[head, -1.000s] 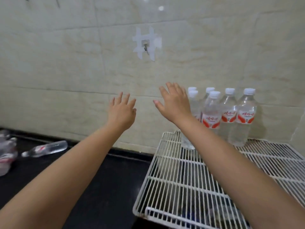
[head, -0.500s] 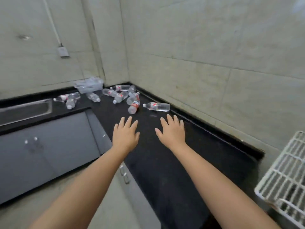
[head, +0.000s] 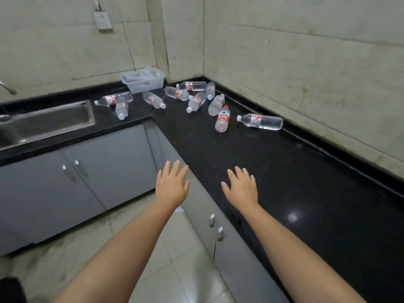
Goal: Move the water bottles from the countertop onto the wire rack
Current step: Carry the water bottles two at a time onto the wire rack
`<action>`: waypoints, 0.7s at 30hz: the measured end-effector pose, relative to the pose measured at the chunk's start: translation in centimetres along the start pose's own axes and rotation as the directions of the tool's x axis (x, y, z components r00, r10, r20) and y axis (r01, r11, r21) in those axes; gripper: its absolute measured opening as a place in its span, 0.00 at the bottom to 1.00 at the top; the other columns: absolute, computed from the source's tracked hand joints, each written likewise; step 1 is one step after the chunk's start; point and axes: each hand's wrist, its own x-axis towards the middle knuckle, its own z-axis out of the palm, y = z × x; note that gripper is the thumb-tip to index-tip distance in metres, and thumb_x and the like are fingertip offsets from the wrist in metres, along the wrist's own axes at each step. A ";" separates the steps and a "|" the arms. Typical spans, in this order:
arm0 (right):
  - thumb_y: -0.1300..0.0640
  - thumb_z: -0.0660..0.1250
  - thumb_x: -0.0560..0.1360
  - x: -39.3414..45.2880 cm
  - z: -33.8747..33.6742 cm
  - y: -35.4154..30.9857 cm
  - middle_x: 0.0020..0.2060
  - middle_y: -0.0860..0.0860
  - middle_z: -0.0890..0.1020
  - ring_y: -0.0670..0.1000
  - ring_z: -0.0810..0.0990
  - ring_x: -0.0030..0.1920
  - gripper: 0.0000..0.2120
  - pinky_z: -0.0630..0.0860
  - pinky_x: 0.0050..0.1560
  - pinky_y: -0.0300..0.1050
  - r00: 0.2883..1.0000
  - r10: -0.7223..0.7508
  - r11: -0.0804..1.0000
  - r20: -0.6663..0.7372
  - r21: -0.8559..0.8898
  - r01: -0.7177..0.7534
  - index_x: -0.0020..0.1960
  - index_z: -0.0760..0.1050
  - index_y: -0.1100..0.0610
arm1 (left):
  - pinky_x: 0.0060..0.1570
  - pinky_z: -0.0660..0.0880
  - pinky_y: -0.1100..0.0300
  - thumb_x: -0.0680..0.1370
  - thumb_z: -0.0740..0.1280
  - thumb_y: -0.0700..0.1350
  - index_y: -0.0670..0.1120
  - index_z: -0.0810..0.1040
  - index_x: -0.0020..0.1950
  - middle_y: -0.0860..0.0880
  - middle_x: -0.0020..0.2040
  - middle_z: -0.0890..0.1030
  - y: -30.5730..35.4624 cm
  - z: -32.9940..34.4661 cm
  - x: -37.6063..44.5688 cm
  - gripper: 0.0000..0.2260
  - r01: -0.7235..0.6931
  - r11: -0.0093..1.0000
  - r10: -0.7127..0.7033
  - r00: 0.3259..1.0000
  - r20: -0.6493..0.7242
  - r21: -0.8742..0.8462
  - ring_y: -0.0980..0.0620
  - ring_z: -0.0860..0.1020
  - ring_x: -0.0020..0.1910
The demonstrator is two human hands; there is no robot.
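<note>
Clear plastic water bottles with red labels lie on their sides on the shiny black stone countertop [head: 295,171], bunched near the far corner. The nearest clear bottle with a white cap [head: 260,121] lies by the wall, next to one with a wide red label [head: 222,118]. The left hand [head: 172,186] and right hand [head: 241,188] are spread flat and hold nothing, well apart from the bottles. The bottles look smooth, round and likely to roll, and full ones are probably a bit heavy. Grab each around its middle. The wire rack is out of sight.
</note>
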 end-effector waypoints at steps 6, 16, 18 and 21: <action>0.48 0.52 0.80 7.2 2.9 -0.2 0.75 0.54 0.57 0.55 0.52 0.76 0.25 0.51 0.74 0.54 0.996 0.068 0.998 0.054 -0.002 -0.068 0.74 0.55 0.55 | 0.74 0.47 0.49 0.81 0.51 0.50 0.52 0.53 0.75 0.50 0.78 0.49 -2.7 3.1 6.9 0.22 0.002 0.999 0.003 0.992 0.127 -0.039 0.45 0.45 0.77; 0.49 0.54 0.79 25.7 3.5 3.3 0.75 0.55 0.57 0.56 0.51 0.76 0.25 0.51 0.74 0.54 0.981 0.193 0.980 0.034 0.038 -0.195 0.73 0.56 0.56 | 0.74 0.49 0.49 0.81 0.51 0.50 0.52 0.54 0.75 0.50 0.77 0.52 -2.7 2.6 26.9 0.21 -0.073 0.997 0.074 0.993 0.096 -0.018 0.45 0.47 0.76; 0.49 0.54 0.79 28.8 3.1 4.5 0.75 0.55 0.57 0.56 0.51 0.76 0.25 0.51 0.74 0.54 0.971 0.239 0.969 0.030 0.050 -0.240 0.73 0.56 0.56 | 0.74 0.49 0.49 0.81 0.52 0.50 0.52 0.55 0.75 0.49 0.77 0.53 -1.8 2.9 30.7 0.22 -0.104 0.994 0.107 0.990 0.097 -0.035 0.45 0.47 0.76; 0.49 0.54 0.79 32.2 2.4 6.6 0.75 0.56 0.57 0.56 0.51 0.76 0.25 0.51 0.74 0.54 0.949 0.314 0.948 0.038 0.038 -0.315 0.74 0.55 0.56 | 0.74 0.50 0.50 0.81 0.53 0.51 0.53 0.55 0.75 0.49 0.77 0.53 0.0 3.9 35.4 0.22 -0.173 0.980 0.185 0.976 0.117 -0.100 0.46 0.47 0.76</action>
